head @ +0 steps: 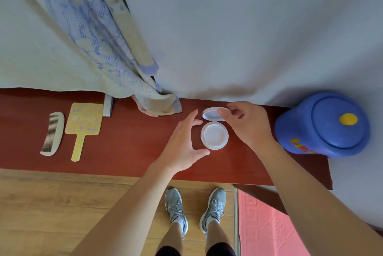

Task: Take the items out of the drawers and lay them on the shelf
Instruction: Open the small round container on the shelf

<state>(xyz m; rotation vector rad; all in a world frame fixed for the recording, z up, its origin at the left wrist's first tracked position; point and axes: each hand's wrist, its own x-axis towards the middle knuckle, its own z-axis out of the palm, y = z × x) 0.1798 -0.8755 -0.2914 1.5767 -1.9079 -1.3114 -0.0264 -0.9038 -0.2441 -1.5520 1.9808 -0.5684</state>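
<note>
Two hands work on one white compact (214, 135), which sits on the red-brown shelf (124, 142), right of centre and near the far wall.

- Right hand (248, 123): thumb and fingers pinch the rim of the compact lid (211, 114), which is hinged open on the far side.
- Left hand (182, 144): spread, with thumb and forefinger bracketing the base from the left. I cannot tell whether they touch it.

Judgement: the step in hand is probably closing the compact where it lies. To do it well, steady the base with the left hand so it does not skid. Bring the lid down square over the hinge, press until it seats, then let go.

Containers:
- The compact base shows a flat white inner disc; nothing beneath it is visible.
- The blue jar (323, 125) at the right end has its cap on, so its contents are hidden.

A comb (52, 133) and a yellow hand mirror (85, 125) lie flat at the left, well apart from the compact.
</note>
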